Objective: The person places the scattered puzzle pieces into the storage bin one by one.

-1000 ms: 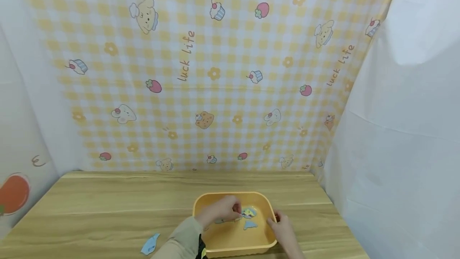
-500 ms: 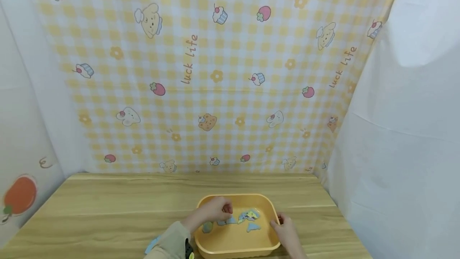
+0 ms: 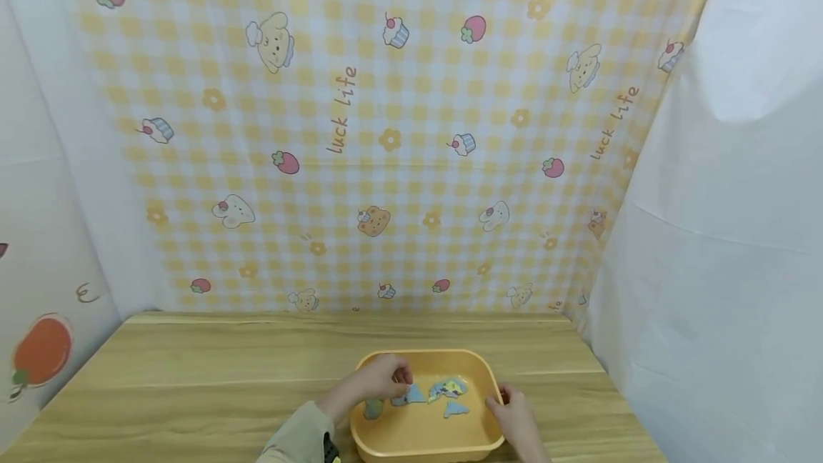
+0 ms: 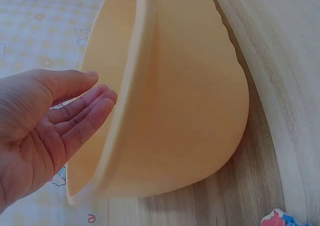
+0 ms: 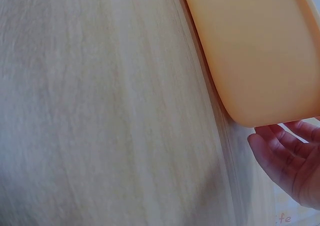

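A yellow plastic basin (image 3: 424, 431) stands on the wooden table. Inside it lie flat, irregular pieces: a light blue one (image 3: 455, 409), a blue-and-yellow patterned one (image 3: 448, 389), another blue one (image 3: 414, 396) and a greenish one (image 3: 373, 408). My left hand (image 3: 386, 377) hovers over the basin's left part, just above the blue piece. Its thumb and fingers are apart with nothing between them in the left wrist view. My right hand (image 3: 514, 416) grips the basin's right side, thumb at the rim and fingers against the outer wall (image 5: 260, 60).
The wooden table (image 3: 212, 384) extends to both sides of the basin. On it, a small pink-and-blue piece (image 4: 285, 218) is partly visible in the left wrist view. A checked cloth (image 3: 386, 184) hangs behind, and a white sheet (image 3: 714, 256) borders the right side.
My left hand has moved left, away from the patterned piece, uncovering it and the greenish piece. My right hand stays at the basin's side. The view has shifted slightly.
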Demonstrator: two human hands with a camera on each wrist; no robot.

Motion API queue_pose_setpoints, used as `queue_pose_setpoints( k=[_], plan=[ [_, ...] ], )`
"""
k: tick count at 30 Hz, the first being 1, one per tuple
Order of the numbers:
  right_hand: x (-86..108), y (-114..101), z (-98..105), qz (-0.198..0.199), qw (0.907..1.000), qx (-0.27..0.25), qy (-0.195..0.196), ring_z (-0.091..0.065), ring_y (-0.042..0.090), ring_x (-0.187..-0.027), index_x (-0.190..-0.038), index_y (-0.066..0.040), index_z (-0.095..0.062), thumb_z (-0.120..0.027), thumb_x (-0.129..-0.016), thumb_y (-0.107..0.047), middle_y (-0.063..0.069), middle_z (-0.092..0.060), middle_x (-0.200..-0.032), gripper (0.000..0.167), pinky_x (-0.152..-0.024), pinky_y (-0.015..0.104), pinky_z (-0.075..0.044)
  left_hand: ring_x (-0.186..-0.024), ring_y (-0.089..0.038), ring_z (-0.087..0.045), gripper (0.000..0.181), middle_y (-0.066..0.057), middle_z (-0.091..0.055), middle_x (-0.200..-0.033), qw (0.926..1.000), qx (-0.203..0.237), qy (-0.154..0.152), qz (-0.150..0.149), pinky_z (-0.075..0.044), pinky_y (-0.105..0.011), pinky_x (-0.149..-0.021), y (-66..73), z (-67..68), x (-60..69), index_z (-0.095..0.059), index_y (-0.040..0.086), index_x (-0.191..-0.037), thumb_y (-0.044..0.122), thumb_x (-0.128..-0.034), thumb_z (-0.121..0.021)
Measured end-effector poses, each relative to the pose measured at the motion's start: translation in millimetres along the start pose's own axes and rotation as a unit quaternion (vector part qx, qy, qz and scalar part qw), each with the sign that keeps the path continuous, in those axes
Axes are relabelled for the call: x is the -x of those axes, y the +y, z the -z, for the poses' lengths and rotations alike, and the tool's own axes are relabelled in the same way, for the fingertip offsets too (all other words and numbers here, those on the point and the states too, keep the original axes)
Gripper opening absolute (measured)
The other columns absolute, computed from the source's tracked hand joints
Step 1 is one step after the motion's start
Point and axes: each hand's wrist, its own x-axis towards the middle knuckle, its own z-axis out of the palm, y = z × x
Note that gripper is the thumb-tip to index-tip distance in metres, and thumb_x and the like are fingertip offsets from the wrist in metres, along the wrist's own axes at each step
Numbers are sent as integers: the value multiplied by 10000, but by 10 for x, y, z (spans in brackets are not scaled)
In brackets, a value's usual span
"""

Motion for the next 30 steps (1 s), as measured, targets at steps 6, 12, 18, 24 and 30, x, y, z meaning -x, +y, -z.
queue_pose_setpoints(
  k=[6,12,18,24,30],
  plan=[
    [7,-2,6,-21,10000,3,-5,-545,147,-659,-1021,140,-560,-586,-798,-62,121,-584,-763,302,-576,284,-501,-638,-65,-503,37,-10,-575,-741,9996,261,-4,50,-448,-188,-512,-12,4,17,-597,1,-824,12,-807,-628],
    [20,-20,18,-20,10000,54,29,-542,139,-648,-1015,138,-566,-581,-793,-65,114,-590,-755,301,-564,271,-495,-608,-80,-508,73,-16,-572,-765,9987,472,88,189,-497,-269,-503,-35,18,37,-595,-12,-871,12,-806,-620],
    [17,-18,16,-55,10000,33,2,-547,146,-651,-1024,146,-557,-566,-793,-63,122,-588,-764,312,-567,284,-502,-596,-149,-543,100,-40,-578,-778,9970,734,124,219,-517,-372,-539,-89,37,63,-589,-38,-910,16,-827,-605],
    [7,-12,10,-13,10000,36,23,-548,146,-649,-1012,146,-561,-566,-785,-57,124,-591,-760,304,-564,282,-501,-651,-284,-593,129,-71,-581,-795,9946,998,191,223,-531,-399,-572,-124,62,98,-573,-70,-931,20,-841,-595],
    [4,-15,5,-55,10000,18,-11,-546,142,-646,-1010,140,-564,-567,-793,-58,115,-588,-757,294,-560,277,-500,-655,-245,-596,143,-56,-581,-803,9943,979,314,278,-531,-360,-569,-132,76,128,-577,-62,-939,39,-841,-602]
  ],
)
